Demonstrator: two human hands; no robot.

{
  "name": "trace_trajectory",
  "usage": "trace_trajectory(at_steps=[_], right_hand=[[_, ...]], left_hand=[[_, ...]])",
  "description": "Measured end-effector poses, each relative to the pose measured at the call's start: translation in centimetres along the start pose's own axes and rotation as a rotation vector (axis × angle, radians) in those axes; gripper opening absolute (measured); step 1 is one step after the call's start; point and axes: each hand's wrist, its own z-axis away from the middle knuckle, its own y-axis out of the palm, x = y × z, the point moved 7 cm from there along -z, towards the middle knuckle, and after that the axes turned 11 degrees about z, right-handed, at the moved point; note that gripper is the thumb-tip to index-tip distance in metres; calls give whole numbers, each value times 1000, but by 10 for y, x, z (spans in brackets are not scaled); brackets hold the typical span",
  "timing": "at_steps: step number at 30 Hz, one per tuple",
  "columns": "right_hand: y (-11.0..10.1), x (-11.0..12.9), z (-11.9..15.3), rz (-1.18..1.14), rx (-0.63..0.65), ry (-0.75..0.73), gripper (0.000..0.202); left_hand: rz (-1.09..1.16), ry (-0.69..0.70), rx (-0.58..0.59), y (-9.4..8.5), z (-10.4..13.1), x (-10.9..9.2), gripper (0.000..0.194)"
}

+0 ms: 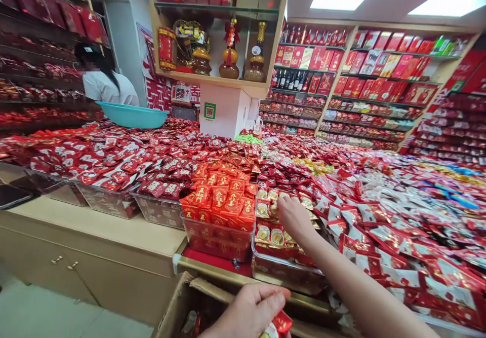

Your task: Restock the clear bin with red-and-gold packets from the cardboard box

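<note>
My left hand (250, 305) is low in the view, above an open cardboard box (178, 297). Its fingers are closed around a red candy packet (280, 324) with a pale round print; whether more packets sit behind it is hidden. My right hand (295, 219) reaches from the right into a clear plastic bin (277, 272). Red and gold packets (277, 235) with round pictures lie in rows in this bin. The right fingers are curled down among them, and what they pinch, if anything, is hidden. Left of that bin stands another bin (218, 239) heaped with orange-red packets (222, 196).
Further clear bins (108, 198) of red packets line the beige cabinet (76, 257). Red and white packets (402, 262) are piled to the right. A turquoise basin (132, 115) rests behind, near a person (110, 84) in white. Display shelves (216, 74) rise over the heaps.
</note>
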Motion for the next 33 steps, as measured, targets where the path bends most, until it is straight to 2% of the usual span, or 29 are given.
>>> trace_trajectory(at_steps=[4,9,13,15,18,21,23,27,33], right_hand=[[11,-3,9,-22,71,-15,17],[15,-1,14,-77,143,-46,30],[13,-2,11,-71,183,-91,36],[9,-13,7,-47,207,-113,35],[3,-42,3,17,254,-124,30],[7,-68,8,94,326,-143,19],[13,-75,15,139,361,-161,15],[22,-74,25,211,364,-159,19],[16,-63,23,247,357,-177,21]], left_hand=[[-103,101,-2,-6,-4,-4,60],[-95,86,-42,-13,-8,3,57],[-80,83,-24,-12,-9,5,57],[-77,82,-22,-12,-8,3,58],[-77,70,0,-10,-6,2,58],[-70,47,13,-9,-5,3,59],[-71,38,6,-10,-6,5,62],[-83,70,7,-10,-6,4,60],[-81,49,12,-9,-4,3,60]])
